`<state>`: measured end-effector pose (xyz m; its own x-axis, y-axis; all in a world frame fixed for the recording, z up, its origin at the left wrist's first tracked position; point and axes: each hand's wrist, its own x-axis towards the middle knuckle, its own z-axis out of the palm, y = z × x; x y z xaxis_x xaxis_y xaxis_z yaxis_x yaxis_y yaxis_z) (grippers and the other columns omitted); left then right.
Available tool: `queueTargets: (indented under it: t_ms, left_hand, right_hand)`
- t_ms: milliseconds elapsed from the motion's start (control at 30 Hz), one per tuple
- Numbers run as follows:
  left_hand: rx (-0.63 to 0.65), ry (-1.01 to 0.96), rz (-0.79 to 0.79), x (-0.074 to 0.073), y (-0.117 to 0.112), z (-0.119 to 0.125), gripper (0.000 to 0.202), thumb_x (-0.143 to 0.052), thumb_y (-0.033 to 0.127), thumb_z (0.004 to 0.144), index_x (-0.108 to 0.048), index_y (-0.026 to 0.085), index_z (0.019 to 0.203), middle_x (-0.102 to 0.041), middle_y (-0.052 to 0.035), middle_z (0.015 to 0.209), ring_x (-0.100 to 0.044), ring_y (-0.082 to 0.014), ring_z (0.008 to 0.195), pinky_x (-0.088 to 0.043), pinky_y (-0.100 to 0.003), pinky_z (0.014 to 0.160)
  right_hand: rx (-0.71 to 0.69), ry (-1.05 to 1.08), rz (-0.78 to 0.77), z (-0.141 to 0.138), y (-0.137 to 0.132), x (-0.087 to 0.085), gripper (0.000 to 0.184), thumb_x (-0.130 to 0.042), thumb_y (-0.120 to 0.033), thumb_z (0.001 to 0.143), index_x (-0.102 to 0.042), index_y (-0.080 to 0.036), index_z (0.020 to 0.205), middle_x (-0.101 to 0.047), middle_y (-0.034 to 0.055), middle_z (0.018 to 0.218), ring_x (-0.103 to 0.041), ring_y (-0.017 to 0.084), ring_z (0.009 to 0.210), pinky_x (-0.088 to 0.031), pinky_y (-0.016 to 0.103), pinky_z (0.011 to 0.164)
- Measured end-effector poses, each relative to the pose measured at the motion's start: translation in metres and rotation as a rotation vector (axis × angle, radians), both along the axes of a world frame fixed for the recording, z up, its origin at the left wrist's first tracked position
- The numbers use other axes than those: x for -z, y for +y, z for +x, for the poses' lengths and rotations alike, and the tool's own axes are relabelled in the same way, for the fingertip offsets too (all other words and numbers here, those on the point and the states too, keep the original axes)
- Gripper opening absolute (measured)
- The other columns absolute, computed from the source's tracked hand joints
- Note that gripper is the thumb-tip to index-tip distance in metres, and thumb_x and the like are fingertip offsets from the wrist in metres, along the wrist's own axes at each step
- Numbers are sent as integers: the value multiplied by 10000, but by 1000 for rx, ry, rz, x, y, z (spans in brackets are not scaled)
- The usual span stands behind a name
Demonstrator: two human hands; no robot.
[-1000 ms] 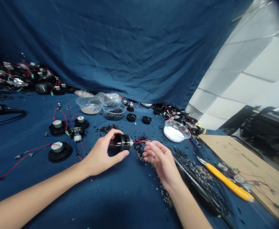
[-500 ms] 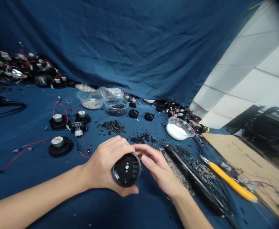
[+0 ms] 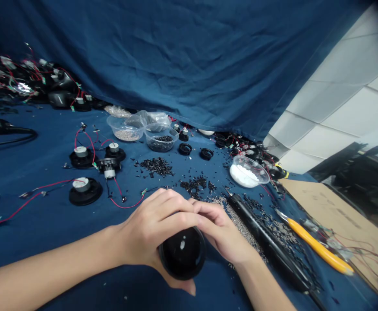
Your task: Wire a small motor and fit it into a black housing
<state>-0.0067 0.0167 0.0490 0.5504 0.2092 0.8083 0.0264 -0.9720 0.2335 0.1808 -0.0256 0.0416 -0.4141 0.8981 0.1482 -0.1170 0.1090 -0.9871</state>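
The black round plastic case [image 3: 183, 257] looks light and hard, so it likely won't bend when squeezed. Its shiny face could be slippery, so the sides seem the best place to hold it. Any thin wires like the red wire [image 3: 17, 211] on the desk [image 3: 46, 147] might break if pulled.

The case is up in front of the person, below the fingers of both hands. The left hand [image 3: 150, 231] is wrapped around it, thumb underneath. The right hand [image 3: 224, 235] is just beside it, fingertips meeting the left fingers at its top. I can't tell if those fingertips pinch something.
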Motion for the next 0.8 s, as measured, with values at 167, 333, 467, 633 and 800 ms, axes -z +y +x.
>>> queueTargets:
  t_ms: [167, 333, 467, 633, 800]
  left_hand:
    - [-24, -11, -31, 6, 2, 0, 648, -735, 651, 638, -545, 189, 1051, -634, -35, 843, -602, -191, 753, -443, -321, 704]
    - [20, -22, -94, 8, 2, -1, 577, -643, 674, 732, -524, 189, 1022, -601, -34, 811, -583, -192, 753, -438, -327, 705]
    - [13, -51, -124, 9, 4, -1, 567, -544, 716, 783, -519, 191, 997, -575, -38, 774, -556, -197, 701, -428, -337, 664]
    - [17, -66, -150, 9, 5, -3, 560, -552, 713, 782, -504, 198, 997, -569, -36, 777, -551, -190, 693, -432, -332, 667]
    - [-6, -59, -198, 9, 6, -4, 603, -421, 765, 812, -496, 196, 996, -564, -47, 788, -539, -192, 686, -438, -332, 648]
  right_hand:
    - [-25, -25, 37, 1, 0, -7, 168, -617, -332, 946, -671, -201, 856, -558, 28, 914, -497, 181, 841, -402, 281, 781]
    - [-15, -69, 62, 1, -1, -11, 176, -617, -332, 950, -662, -195, 848, -566, 13, 893, -514, 165, 817, -409, 265, 766]
    - [-46, -64, 61, 3, -2, -11, 118, -634, -306, 931, -654, -198, 888, -584, 20, 941, -542, 179, 878, -420, 281, 812]
    - [19, -191, 117, 1, -2, -12, 182, -576, -282, 964, -615, -181, 818, -590, 17, 883, -548, 172, 844, -429, 278, 808]
    - [181, -381, 236, 0, 2, -5, 172, -553, -237, 973, -633, -179, 830, -626, 29, 908, -576, 183, 863, -441, 300, 813]
